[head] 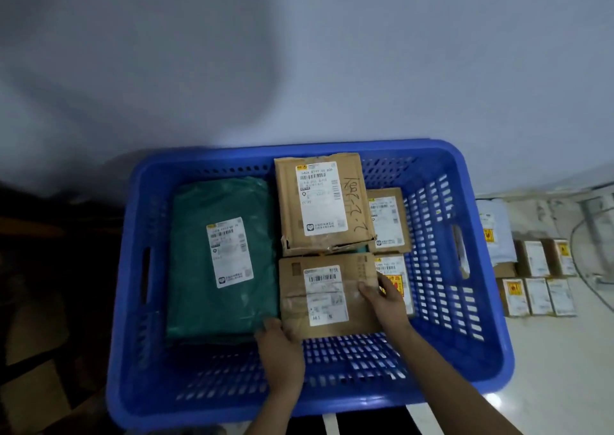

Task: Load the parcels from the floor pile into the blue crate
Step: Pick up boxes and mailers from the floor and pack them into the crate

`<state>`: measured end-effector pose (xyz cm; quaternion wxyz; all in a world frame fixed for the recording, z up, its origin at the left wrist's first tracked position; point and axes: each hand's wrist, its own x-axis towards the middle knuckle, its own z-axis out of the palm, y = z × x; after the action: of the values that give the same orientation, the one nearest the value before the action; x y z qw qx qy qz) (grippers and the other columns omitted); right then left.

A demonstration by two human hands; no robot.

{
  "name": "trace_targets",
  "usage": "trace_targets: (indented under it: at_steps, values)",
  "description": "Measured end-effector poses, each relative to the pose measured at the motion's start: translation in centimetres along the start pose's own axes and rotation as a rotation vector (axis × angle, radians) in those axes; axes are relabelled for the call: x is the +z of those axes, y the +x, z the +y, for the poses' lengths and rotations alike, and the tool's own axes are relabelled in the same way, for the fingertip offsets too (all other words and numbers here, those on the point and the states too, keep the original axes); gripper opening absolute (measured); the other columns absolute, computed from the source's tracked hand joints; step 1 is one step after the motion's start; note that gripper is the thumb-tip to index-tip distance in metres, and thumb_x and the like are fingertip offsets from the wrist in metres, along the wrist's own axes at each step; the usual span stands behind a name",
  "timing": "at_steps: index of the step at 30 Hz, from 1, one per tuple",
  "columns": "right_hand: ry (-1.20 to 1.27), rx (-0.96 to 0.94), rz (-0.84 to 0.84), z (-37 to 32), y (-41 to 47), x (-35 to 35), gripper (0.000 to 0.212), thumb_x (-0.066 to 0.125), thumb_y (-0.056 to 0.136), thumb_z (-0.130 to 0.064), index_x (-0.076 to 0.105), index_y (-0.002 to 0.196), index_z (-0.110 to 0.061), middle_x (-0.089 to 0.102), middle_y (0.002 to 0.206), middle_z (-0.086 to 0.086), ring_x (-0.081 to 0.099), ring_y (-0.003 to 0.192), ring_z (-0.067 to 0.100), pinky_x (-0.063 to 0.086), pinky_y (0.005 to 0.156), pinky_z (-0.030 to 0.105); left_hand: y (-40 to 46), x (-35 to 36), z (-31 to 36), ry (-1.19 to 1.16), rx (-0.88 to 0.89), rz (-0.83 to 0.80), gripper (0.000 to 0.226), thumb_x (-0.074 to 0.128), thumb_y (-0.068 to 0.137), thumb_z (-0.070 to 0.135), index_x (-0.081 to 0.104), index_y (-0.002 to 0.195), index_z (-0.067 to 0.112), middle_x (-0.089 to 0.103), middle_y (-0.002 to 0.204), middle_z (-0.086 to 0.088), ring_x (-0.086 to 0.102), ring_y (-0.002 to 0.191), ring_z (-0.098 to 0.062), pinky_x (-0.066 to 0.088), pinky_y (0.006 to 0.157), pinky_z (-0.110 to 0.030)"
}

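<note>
Blue perforated plastic crate [432, 222] on floor, green poly mailer [199, 268] flat at left, labelled cardboard boxes at centre and right, near box [327, 296] flat, small boxed parcels [538, 278] on floor right

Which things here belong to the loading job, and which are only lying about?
Job:
- blue perforated plastic crate
- brown cardboard parcel, held by left hand and right hand
- green plastic mailer bag and larger brown cardboard box, already in the crate
- small cardboard boxes on the floor, waiting

Lying about:
- grey cable
</note>
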<state>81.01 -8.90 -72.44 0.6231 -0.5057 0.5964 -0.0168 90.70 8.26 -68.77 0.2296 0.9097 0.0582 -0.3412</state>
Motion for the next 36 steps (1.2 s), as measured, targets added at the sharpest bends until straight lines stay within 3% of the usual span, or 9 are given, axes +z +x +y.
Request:
trace_targets:
  at_steps: [6, 9, 12, 17, 19, 23, 26, 29, 36]
  values:
    - [-0.049, -0.018, 0.029, -0.4, 1.6, 1.2, 0.032, 0.065, 0.09, -0.016, 0.061, 0.121, -0.015, 0.069, 0.102, -0.003, 0.064, 0.091, 0.014, 0.048, 0.069, 0.022, -0.4, 0.9, -0.3, 0.069, 0.006, -0.104, 0.023, 0.051, 0.09, 0.003, 0.059, 0.111, 0.0, 0.045, 0.119, -0.016, 0.05, 0.104, -0.026, 0.042, 0.098, -0.029]
    - [-0.112, -0.017, 0.062, 0.0, 1.9, 1.6, 0.032, 0.061, 0.092, -0.014, 0.058, 0.124, -0.013, 0.064, 0.1, -0.004, 0.06, 0.095, 0.015, 0.044, 0.068, 0.02, -0.6, 1.2, -0.1, 0.044, -0.045, -0.208, 0.037, 0.047, 0.093, 0.008, 0.05, 0.129, 0.004, 0.04, 0.126, -0.015, 0.053, 0.091, -0.023, 0.047, 0.088, -0.031]
    - [-0.17, -0.014, 0.096, 0.3, 2.0, 1.9, 0.039, 0.061, 0.091, -0.013, 0.055, 0.129, -0.014, 0.061, 0.102, -0.002, 0.057, 0.1, 0.019, 0.041, 0.081, 0.026, -0.6, 1.5, -0.3, -0.022, -0.068, -0.246, 0.041, 0.049, 0.092, 0.012, 0.048, 0.134, 0.013, 0.041, 0.133, -0.014, 0.052, 0.082, -0.017, 0.046, 0.077, -0.028]
    - [-0.249, 0.02, 0.138, 0.7, 2.0, 2.1, 0.048, 0.063, 0.091, -0.021, 0.048, 0.136, -0.015, 0.063, 0.118, 0.006, 0.057, 0.11, 0.026, 0.042, 0.087, 0.029, -0.5, 1.6, -0.9, -0.081, -0.09, -0.206, 0.047, 0.052, 0.091, 0.008, 0.047, 0.137, 0.013, 0.043, 0.139, -0.01, 0.051, 0.114, -0.024, 0.042, 0.101, -0.034]
    - [-0.294, 0.025, 0.144, 0.8, 1.9, 2.2, 0.049, 0.062, 0.091, -0.023, 0.046, 0.137, -0.014, 0.063, 0.12, 0.008, 0.056, 0.113, 0.03, 0.042, 0.088, 0.031, -0.6, 1.5, -0.7, -0.133, -0.106, -0.183, 0.046, 0.052, 0.09, 0.005, 0.049, 0.135, 0.014, 0.043, 0.139, -0.011, 0.052, 0.118, -0.026, 0.041, 0.105, -0.037]
    - [-0.32, 0.023, 0.136, 0.7, 1.9, 2.2, 0.048, 0.061, 0.091, -0.023, 0.046, 0.136, -0.014, 0.064, 0.115, 0.006, 0.058, 0.11, 0.029, 0.044, 0.088, 0.033, -0.6, 1.3, -0.4, -0.17, -0.129, -0.195, 0.043, 0.051, 0.09, 0.004, 0.049, 0.132, 0.011, 0.042, 0.136, -0.011, 0.05, 0.082, -0.009, 0.038, 0.083, -0.028]
    - [-0.34, 0.02, 0.109, 0.8, 1.9, 1.9, 0.042, 0.06, 0.091, -0.023, 0.049, 0.13, -0.014, 0.064, 0.107, 0.002, 0.06, 0.107, 0.028, 0.046, 0.086, 0.033, 0.1, 1.0, -0.9, -0.143, -0.168, -0.216, 0.037, 0.057, 0.087, 0.008, 0.051, 0.123, 0.013, 0.05, 0.129, -0.011, 0.052, 0.094, -0.018, 0.044, 0.085, -0.033]
    - [-0.358, 0.022, 0.087, 0.7, 1.7, 1.4, 0.05, 0.064, 0.088, -0.031, 0.047, 0.133, -0.017, 0.063, 0.117, 0.003, 0.058, 0.109, 0.025, 0.047, 0.088, 0.035, 0.6, 0.5, -1.2, -0.098, -0.212, -0.235, 0.033, 0.059, 0.087, 0.01, 0.05, 0.118, 0.009, 0.053, 0.12, -0.012, 0.056, 0.093, -0.024, 0.045, 0.078, -0.035]
    - [-0.324, -0.001, 0.071, 0.8, 1.0, 0.5, 0.067, 0.069, 0.08, -0.048, 0.044, 0.137, -0.023, 0.062, 0.124, -0.002, 0.058, 0.114, 0.02, 0.05, 0.095, 0.041, 1.0, 0.3, -1.6, 0.014, -0.145, -0.252, 0.016, 0.056, 0.088, 0.013, 0.049, 0.102, 0.014, 0.053, 0.103, -0.003, 0.05, 0.079, -0.012, 0.039, 0.067, -0.029]
